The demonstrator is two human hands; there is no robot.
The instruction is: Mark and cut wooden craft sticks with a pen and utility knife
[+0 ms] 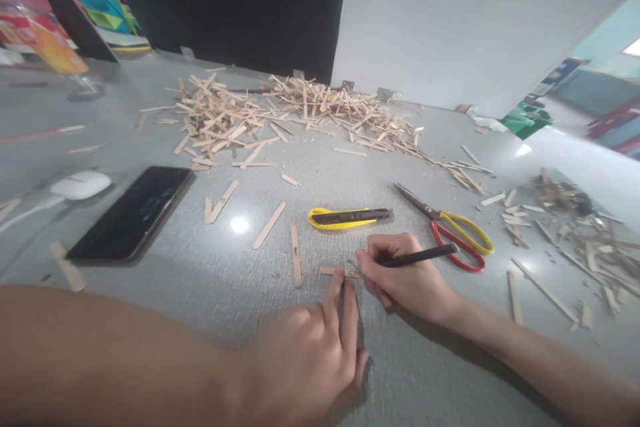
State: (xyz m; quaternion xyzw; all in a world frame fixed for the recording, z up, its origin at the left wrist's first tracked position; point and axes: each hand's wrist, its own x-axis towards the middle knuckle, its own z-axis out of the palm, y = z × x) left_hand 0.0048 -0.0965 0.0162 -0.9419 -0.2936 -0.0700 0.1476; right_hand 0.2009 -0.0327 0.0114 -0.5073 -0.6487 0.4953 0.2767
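My right hand [407,277] is closed around a dark pen [420,255], its tip end hidden by my fingers, close to the right end of a small wooden craft stick [327,271]. Two outstretched fingers of my left hand [325,340] press that stick flat on the table. Dark marks show on its surface. Just to the left lies another craft stick [296,257] with a small dark mark. A yellow and black box cutter [350,217] rests beyond my hands. Scissors [440,220] with one yellow and one red handle lie behind my right hand, blades partly apart.
Heaped craft sticks [220,113] spread along the back of the grey table [200,320]. A phone [135,213] and a white corded device [83,185] lie at left, near a blurred bottle [60,47]. Cut stick scraps [595,253] litter the right side. A white panel [450,27] stands behind.
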